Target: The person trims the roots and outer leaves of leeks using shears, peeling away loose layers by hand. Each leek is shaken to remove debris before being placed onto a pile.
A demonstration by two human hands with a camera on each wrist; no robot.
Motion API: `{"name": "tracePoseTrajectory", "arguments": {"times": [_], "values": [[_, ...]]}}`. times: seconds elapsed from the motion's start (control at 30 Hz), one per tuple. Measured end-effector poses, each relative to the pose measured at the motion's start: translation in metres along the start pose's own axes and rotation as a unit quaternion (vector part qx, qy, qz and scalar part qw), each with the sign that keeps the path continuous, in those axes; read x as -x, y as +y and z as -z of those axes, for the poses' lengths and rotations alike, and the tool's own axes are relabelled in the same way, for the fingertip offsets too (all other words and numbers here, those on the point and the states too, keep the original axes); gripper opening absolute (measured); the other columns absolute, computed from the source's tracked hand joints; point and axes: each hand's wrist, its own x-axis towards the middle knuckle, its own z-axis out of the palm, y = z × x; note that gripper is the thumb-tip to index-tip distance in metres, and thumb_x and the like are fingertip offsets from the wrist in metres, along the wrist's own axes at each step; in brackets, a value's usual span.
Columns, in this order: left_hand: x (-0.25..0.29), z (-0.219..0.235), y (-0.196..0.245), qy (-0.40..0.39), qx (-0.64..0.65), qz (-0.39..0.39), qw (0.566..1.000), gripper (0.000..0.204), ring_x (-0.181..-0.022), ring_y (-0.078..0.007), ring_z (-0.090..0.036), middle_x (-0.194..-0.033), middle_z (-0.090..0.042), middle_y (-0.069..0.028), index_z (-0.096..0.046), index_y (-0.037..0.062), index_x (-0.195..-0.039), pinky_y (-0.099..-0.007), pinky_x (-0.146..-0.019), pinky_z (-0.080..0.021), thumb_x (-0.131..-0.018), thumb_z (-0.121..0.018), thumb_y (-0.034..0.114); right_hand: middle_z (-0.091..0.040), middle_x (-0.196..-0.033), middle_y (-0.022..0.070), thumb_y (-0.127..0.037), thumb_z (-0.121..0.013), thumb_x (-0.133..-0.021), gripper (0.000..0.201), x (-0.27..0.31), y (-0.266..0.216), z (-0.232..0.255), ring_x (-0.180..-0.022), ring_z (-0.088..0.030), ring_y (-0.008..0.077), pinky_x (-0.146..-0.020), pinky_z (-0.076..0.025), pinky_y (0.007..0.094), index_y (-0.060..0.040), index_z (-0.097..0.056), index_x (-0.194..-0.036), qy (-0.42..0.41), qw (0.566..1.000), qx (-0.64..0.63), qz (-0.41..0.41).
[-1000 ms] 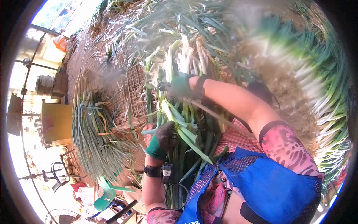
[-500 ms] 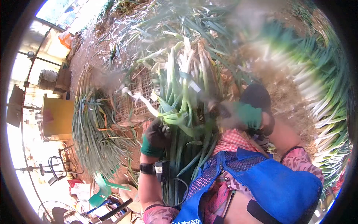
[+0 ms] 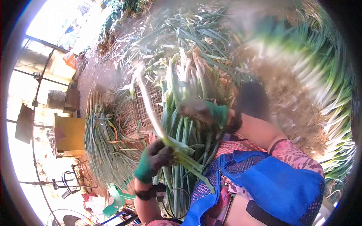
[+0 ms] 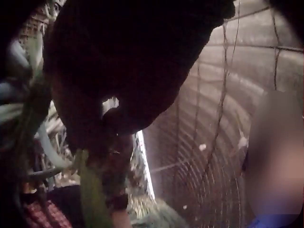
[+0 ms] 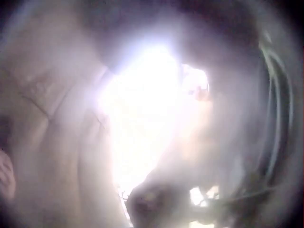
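My gloved left hand (image 3: 155,161) grips a leek (image 3: 149,107) by its green part, with the long white stalk pointing up and away. Its cut-looking green leaves trail toward the blue vest. In the left wrist view the glove (image 4: 123,61) is a dark shape, with a green leaf (image 4: 92,199) below it. My gloved right hand (image 3: 203,112), blurred, reaches over a bunch of leeks (image 3: 181,132) lying on the lap. I cannot tell whether its fingers hold anything; glare washes out the right wrist view.
A long curved row of leeks (image 3: 332,113) lies at the right. More leeks (image 3: 109,147) are heaped at the left, beside a brown lattice crate (image 3: 145,103). Loose leaves (image 3: 188,28) cover the ground ahead. A yellow box (image 3: 69,132) and a green plastic piece (image 3: 113,203) stand farther left.
My right hand went from the leek in front out to the right, then back over the bunch. The left hand has moved lower and left, and the leek's stalk now shows bare and white.
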Motion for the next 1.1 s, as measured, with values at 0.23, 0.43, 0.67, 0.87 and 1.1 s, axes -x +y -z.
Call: {"name": "tracePoseTrajectory", "arguments": {"times": [0.23,0.43,0.67,0.87,1.1], "values": [[-0.083,-0.057,0.021,-0.046,-0.012,-0.21,0.977,0.03,-0.085,-0.0122,-0.062,-0.1,-0.066,-0.0043,-0.06,0.0011,-0.117,-0.0278,-0.077,-0.051,-0.098,-0.06,0.024,-0.063,-0.096,0.0149,-0.025,-0.046,-0.101,0.027,-0.045,0.012,0.019,-0.092,-0.063,0.0209,-0.075,-0.05,0.0344,-0.0044,-0.063,-0.104,0.067,0.96,0.246,0.114],[-0.149,0.001,0.032,0.012,0.127,-0.202,0.971,0.017,-0.067,-0.0123,-0.059,-0.08,-0.062,-0.0015,-0.062,0.0093,-0.101,-0.0268,-0.061,-0.05,-0.094,-0.06,0.025,-0.06,-0.104,0.0147,-0.012,-0.048,-0.095,0.025,-0.066,0.099,0.075,-0.099,-0.061,0.0229,-0.076,-0.05,0.0349,-0.0058,-0.059,-0.116,0.039,0.89,0.383,0.244],[-0.104,0.179,0.082,0.397,0.165,-0.497,0.754,0.019,-0.055,-0.0068,-0.05,-0.075,-0.057,0.0015,-0.062,0.009,-0.105,-0.0216,-0.049,-0.041,-0.087,-0.068,0.012,-0.069,-0.093,0.0241,-0.034,-0.056,-0.084,0.038,0.038,0.117,0.072,-0.094,-0.067,0.039,-0.082,-0.052,0.0477,-0.0012,-0.07,-0.097,-0.022,0.846,0.438,-0.302],[-0.18,0.109,0.063,0.286,0.073,-0.289,0.911,0.022,-0.063,-0.0088,-0.052,-0.079,-0.059,0.0024,-0.063,0.0091,-0.105,-0.0227,-0.056,-0.042,-0.086,-0.071,0.014,-0.03,-0.144,0.0407,-0.022,-0.043,-0.088,0.067,0.056,0.151,0.044,-0.114,-0.055,0.0505,-0.095,-0.046,0.053,0.0035,-0.024,-0.148,0.003,0.804,0.526,-0.278],[-0.393,0.019,-0.098,0.099,-0.27,-0.055,0.956,0.034,-0.073,-0.0191,-0.061,-0.084,-0.065,-0.0089,-0.059,0.0023,-0.11,-0.0332,-0.063,-0.05,-0.084,-0.069,0.022,-0.041,-0.137,0.0357,-0.007,-0.053,-0.081,0.069,0.056,0.1,0.087,-0.113,-0.054,0.047,-0.098,-0.045,0.0494,0.0049,-0.029,-0.145,0.188,0.819,0.499,-0.213]]}}
